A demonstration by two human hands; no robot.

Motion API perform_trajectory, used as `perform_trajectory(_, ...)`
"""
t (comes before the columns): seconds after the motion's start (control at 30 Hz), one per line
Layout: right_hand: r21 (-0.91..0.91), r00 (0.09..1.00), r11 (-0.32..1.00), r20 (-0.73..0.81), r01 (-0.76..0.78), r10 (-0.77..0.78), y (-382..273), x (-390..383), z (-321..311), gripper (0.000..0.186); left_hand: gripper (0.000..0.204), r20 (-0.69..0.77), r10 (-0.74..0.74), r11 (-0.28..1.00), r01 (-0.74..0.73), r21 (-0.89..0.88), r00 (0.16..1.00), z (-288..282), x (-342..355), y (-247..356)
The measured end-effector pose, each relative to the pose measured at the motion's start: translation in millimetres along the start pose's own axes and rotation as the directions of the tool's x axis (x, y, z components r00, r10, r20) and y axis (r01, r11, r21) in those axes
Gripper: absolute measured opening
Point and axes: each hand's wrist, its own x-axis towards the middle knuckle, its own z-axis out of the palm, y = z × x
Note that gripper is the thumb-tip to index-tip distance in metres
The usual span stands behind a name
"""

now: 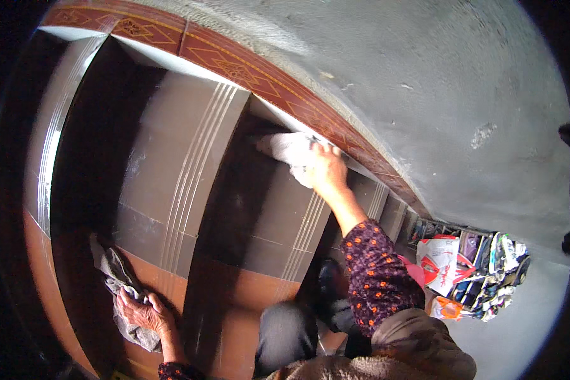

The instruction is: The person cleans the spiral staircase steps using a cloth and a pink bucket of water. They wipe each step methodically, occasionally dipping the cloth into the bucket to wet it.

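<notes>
At left, we find the grey cloth [118, 269] bunched on the orange part of an upper tread [169, 278]. Our left hand [144, 311] rests on it, palm down, probably to lean some weight there; we cannot tell whether the fingers close on the fabric. The left forearm enters from below, angled up and leftward.

At centre, our right hand [328, 168] grips the white cloth [291, 149] at the wall end of the next tread down, beside the patterned skirting [240, 71]. We judge the bunched hold suited to pressing into that corner. The right arm reaches forward, knuckles uppermost and fingers curled over the fabric.
</notes>
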Motion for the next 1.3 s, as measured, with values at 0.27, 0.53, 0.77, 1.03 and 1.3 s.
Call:
perform_trajectory(0.27,0.021,0.907,0.978,-0.377,0.208,-0.185,-82.4,3.4,66.3,0.033,0.073,-0.015,0.064,0.998,-0.064,0.019,0.998,-0.3,4.9,-5.3)
perform_trajectory(0.53,0.074,0.687,0.684,-0.137,0.726,-0.714,-78.9,-122.0,81.8,0.018,0.068,-0.031,0.025,1.0,-0.026,-0.011,0.999,1.8,2.1,-3.7)
perform_trajectory(0.77,0.045,0.846,0.93,-0.433,0.365,-0.311,-13.5,-4.3,51.7,0.047,0.073,-0.079,0.1,0.994,-0.097,0.044,0.992,9.9,5.0,-14.4)
perform_trajectory(1.03,-0.405,0.675,0.719,-0.276,0.565,-0.685,-23.2,-27.2,58.6,0.038,0.067,-0.065,0.096,0.995,-0.094,0.039,0.993,5.7,7.1,-11.7)
perform_trajectory(1.3,0.001,0.789,0.95,-0.558,0.311,-0.257,84.1,-30.3,66.8,0.026,0.064,-0.043,0.084,0.996,-0.084,0.015,0.995,4.2,7.6,-14.5)
